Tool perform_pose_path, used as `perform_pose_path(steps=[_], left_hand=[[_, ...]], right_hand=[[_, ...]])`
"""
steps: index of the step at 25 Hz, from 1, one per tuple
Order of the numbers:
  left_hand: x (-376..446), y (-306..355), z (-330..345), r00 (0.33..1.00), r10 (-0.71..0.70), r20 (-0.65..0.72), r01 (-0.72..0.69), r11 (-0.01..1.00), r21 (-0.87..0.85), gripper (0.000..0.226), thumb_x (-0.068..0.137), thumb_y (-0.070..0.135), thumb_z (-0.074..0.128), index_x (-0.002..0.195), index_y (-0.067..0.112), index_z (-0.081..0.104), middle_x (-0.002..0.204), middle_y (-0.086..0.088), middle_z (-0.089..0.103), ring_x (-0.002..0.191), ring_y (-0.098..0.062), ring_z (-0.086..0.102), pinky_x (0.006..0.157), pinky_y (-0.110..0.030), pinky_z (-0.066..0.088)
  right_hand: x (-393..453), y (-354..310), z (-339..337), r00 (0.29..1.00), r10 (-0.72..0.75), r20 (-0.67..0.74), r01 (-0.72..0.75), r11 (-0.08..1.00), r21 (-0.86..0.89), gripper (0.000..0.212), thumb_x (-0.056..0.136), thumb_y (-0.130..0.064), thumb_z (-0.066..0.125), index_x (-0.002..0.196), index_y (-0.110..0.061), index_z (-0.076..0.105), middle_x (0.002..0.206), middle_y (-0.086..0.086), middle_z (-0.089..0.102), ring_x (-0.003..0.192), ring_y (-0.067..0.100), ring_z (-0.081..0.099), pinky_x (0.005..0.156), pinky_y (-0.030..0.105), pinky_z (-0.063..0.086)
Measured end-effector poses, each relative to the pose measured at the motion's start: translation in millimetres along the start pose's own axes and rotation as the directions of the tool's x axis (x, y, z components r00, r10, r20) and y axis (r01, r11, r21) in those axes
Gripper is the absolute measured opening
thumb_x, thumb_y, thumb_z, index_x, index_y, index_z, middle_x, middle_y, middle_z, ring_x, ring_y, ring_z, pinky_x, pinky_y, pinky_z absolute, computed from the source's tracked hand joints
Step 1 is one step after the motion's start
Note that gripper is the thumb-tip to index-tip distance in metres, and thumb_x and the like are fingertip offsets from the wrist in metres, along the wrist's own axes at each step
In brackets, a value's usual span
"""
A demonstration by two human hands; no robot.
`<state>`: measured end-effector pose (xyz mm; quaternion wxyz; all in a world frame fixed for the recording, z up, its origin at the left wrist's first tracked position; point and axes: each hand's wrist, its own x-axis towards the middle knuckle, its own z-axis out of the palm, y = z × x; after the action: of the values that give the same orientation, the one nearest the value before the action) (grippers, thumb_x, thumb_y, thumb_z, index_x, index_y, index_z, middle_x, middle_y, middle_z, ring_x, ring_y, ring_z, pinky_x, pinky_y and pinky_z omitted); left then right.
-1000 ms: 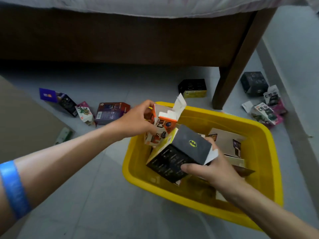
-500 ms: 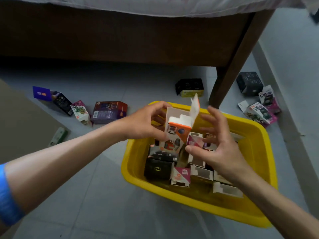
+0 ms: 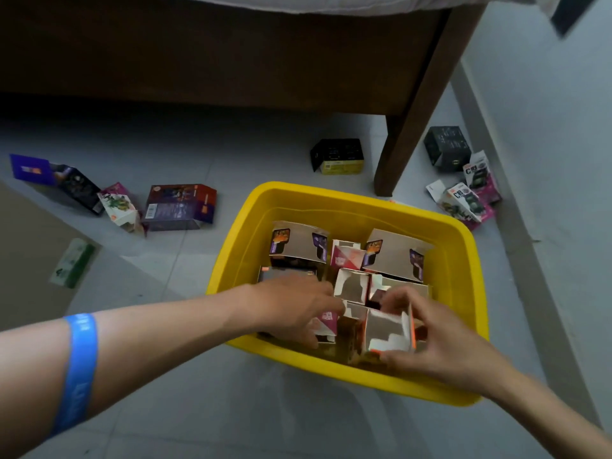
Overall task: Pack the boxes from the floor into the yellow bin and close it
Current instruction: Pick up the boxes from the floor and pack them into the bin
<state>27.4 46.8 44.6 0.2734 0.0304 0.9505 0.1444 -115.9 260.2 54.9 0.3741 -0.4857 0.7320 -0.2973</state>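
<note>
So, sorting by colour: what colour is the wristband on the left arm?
Blue, the wristband shows clearly in the head view.

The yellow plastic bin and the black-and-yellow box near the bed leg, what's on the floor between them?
Nothing: the head view shows bare grey floor between the yellow plastic bin and the black-and-yellow box.

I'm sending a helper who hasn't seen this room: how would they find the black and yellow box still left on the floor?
Start at the dark wooden bed leg behind the yellow bin. Just left of the leg's foot lies the black box with a yellow base, alone on the tiles, the only floor box with a yellow strip.
</note>
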Motion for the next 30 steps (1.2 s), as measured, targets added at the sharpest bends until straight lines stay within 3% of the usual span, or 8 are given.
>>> perform_pose_path(steps=[4, 9, 13, 17, 22, 26, 28, 30], left_hand=[[5, -3, 17, 0.998, 0.015, -0.064, -0.014, 1.000, 0.008, 0.060, 0.089, 0.027, 0.070, 0.138, 0.035, 0.037, 0.128, -0.001, 0.055, 0.111, -0.022, 0.055, 0.070, -0.028, 0.042], [-7, -21, 30, 0.996, 0.002, -0.088, -0.007, 0.999, -0.049, 0.046, 0.091, 0.029, 0.068, 0.133, 0.032, 0.050, 0.130, 0.005, 0.056, 0.120, -0.018, 0.053, 0.089, -0.036, 0.053], [-12, -30, 26, 0.998, -0.058, 0.005, 0.059, 0.992, -0.113, 0.049, 0.089, 0.039, 0.069, 0.133, 0.034, 0.050, 0.132, 0.008, 0.055, 0.121, -0.015, 0.050, 0.092, -0.037, 0.052], [-9, -25, 6, 0.997, -0.057, 0.053, 0.066, 0.982, -0.175, 0.044, 0.090, 0.053, 0.061, 0.129, 0.034, 0.053, 0.128, 0.009, 0.056, 0.113, -0.012, 0.051, 0.092, -0.037, 0.050], [25, -16, -73, 0.957, -0.001, -0.289, -0.021, 0.997, -0.072, 0.022, 0.088, 0.049, 0.057, 0.108, 0.039, 0.058, 0.103, 0.020, 0.060, 0.094, -0.006, 0.056, 0.075, -0.029, 0.051], [98, -1, -112, 0.904, -0.090, -0.417, 0.112, 0.993, 0.028, 0.048, 0.091, 0.040, 0.059, 0.137, 0.034, 0.045, 0.132, 0.006, 0.055, 0.119, -0.018, 0.051, 0.096, -0.039, 0.046], [130, 6, -110, 0.939, -0.156, -0.307, 0.189, 0.979, 0.081, 0.056, 0.097, 0.045, 0.050, 0.148, 0.032, 0.031, 0.144, 0.001, 0.046, 0.128, -0.024, 0.046, 0.103, -0.044, 0.039], [142, 0, -109, 0.946, -0.212, -0.244, 0.226, 0.974, 0.028, 0.045, 0.100, 0.057, 0.033, 0.136, 0.033, 0.045, 0.123, 0.000, 0.060, 0.111, -0.022, 0.055, 0.088, -0.041, 0.045]], right_hand=[[15, 11, 24, 0.990, 0.085, 0.113, -0.062, 0.980, -0.188, 0.053, 0.068, -0.063, 0.076, 0.109, -0.055, 0.043, 0.113, -0.040, 0.044, 0.106, -0.012, 0.049, 0.073, 0.007, 0.048], [21, 7, 8, 0.892, 0.205, 0.402, -0.224, 0.974, 0.001, 0.068, 0.066, -0.087, 0.057, 0.129, -0.071, 0.033, 0.127, -0.049, 0.033, 0.119, -0.014, 0.037, 0.094, 0.016, 0.035], [26, 12, 27, 0.955, 0.203, 0.216, -0.071, 0.864, -0.499, 0.063, 0.076, -0.078, 0.052, 0.131, -0.053, 0.036, 0.125, -0.020, 0.041, 0.118, 0.005, 0.038, 0.092, 0.024, 0.040], [44, 2, 45, 0.985, 0.137, 0.108, -0.030, 0.742, -0.670, 0.054, 0.079, -0.074, 0.053, 0.115, -0.034, 0.046, 0.122, -0.004, 0.058, 0.104, 0.019, 0.056, 0.074, 0.032, 0.046], [51, -7, -21, 0.985, -0.098, -0.143, 0.048, 0.946, -0.320, 0.017, 0.089, -0.058, 0.047, 0.082, -0.043, 0.049, 0.076, -0.021, 0.056, 0.070, 0.001, 0.053, 0.057, 0.025, 0.040], [57, 37, -100, 0.779, -0.066, -0.624, -0.360, 0.767, -0.531, 0.036, 0.089, -0.042, 0.058, 0.120, -0.024, 0.056, 0.120, 0.001, 0.061, 0.110, 0.026, 0.055, 0.084, 0.045, 0.049], [59, 64, -113, 0.808, 0.299, -0.508, -0.508, 0.790, -0.343, 0.042, 0.096, -0.050, 0.049, 0.124, -0.020, 0.054, 0.126, 0.008, 0.059, 0.115, 0.032, 0.056, 0.090, 0.043, 0.047], [61, 82, -101, 0.891, 0.359, -0.276, -0.385, 0.922, -0.045, 0.037, 0.096, -0.056, 0.044, 0.107, -0.025, 0.062, 0.108, 0.000, 0.068, 0.101, 0.021, 0.063, 0.087, 0.039, 0.049]])
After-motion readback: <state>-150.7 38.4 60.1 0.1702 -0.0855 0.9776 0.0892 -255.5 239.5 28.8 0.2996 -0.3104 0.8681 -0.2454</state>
